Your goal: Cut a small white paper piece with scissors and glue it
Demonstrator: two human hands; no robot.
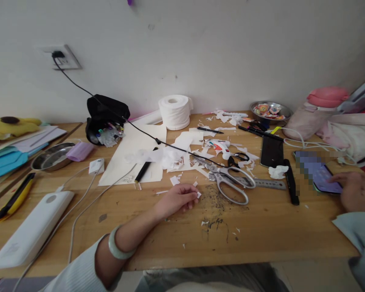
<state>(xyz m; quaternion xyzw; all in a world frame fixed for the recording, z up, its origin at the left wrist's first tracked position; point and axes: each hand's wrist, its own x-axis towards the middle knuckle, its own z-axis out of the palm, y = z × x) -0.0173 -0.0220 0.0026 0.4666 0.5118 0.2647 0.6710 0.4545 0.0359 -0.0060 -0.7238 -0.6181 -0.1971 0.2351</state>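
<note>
My left hand rests on the wooden table, fingers curled around a small white paper scrap. A pale bangle sits on that wrist. Just right of it lie silver scissors on a patch of dark scribbles. My right hand is at the far right edge, fingers on a phone whose screen is blurred. White paper cuttings are scattered behind the left hand.
A metal ruler, black phone, glue gun, toilet roll, black pencil pouch, steel dish, white power bank with cables, yellow cutter, sticker bowl and pink bottle crowd the table.
</note>
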